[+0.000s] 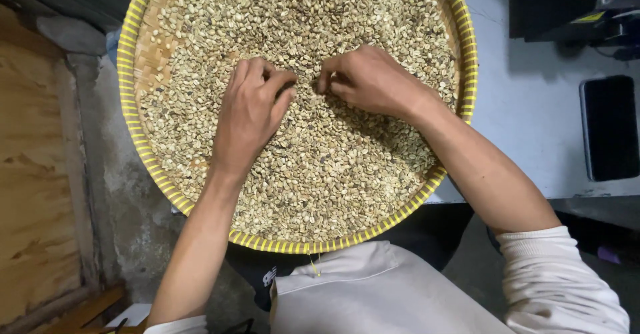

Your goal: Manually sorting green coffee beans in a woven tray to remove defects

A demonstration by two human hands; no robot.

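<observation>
A big round woven tray with a yellow rim holds a thick layer of pale green coffee beans. My left hand rests palm down on the beans near the tray's middle, its fingers curled with the tips pinched together among the beans. My right hand lies just to the right of it, fingers bent and pinching at the beans. The two hands' fingertips are a short gap apart. Whether either pinch holds a bean is hidden by the fingers.
The tray rests partly on a grey table with its near edge overhanging my lap. A dark phone lies on the table at the right. A black box stands at the back right. A plywood board and a concrete wall are at the left.
</observation>
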